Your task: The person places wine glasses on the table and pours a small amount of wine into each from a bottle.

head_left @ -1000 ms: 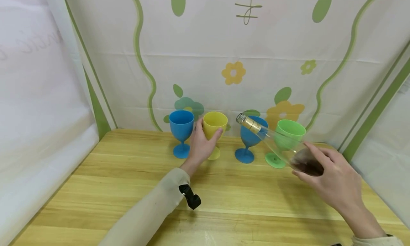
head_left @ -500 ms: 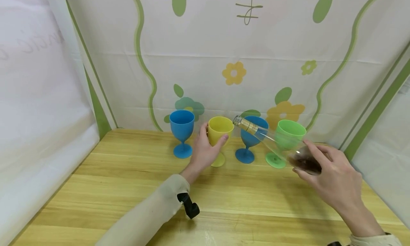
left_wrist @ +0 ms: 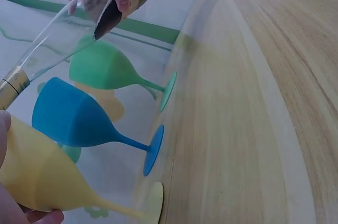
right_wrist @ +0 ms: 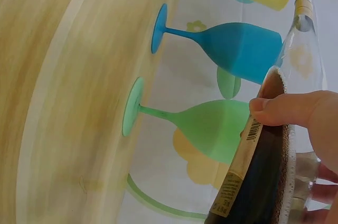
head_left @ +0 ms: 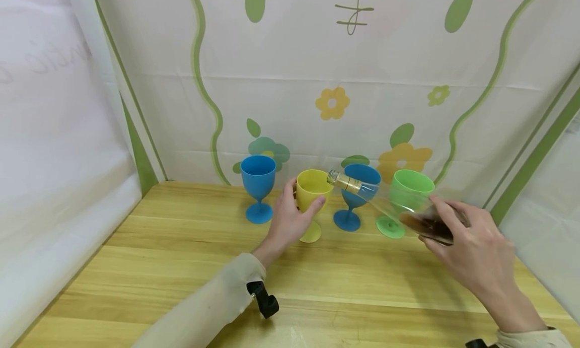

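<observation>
My left hand (head_left: 290, 217) grips the bowl of a yellow goblet (head_left: 312, 187), thumb across its front. The goblet stands upright, its foot close to the tabletop. In my right hand (head_left: 476, 247) is a clear glass bottle (head_left: 385, 199), held near its base and tilted toward the left. Its gold-wrapped neck (head_left: 349, 182) has its mouth right at the yellow goblet's rim. Dark foamy liquid (right_wrist: 269, 166) sits in the lower part of the bottle in the right wrist view. Behind the bottle stand a blue goblet (head_left: 348, 220) and a green goblet (head_left: 412, 181).
Another blue goblet (head_left: 258, 179) stands left of my left hand. The wooden table (head_left: 181, 267) reaches back to a white cloth (head_left: 272, 51) printed with flowers. More cloth (head_left: 59, 111) hangs along the left side.
My left hand has brought the yellow goblet right and nearer to me. My right hand has tipped the bottle lower, so its mouth now meets the goblet's rim.
</observation>
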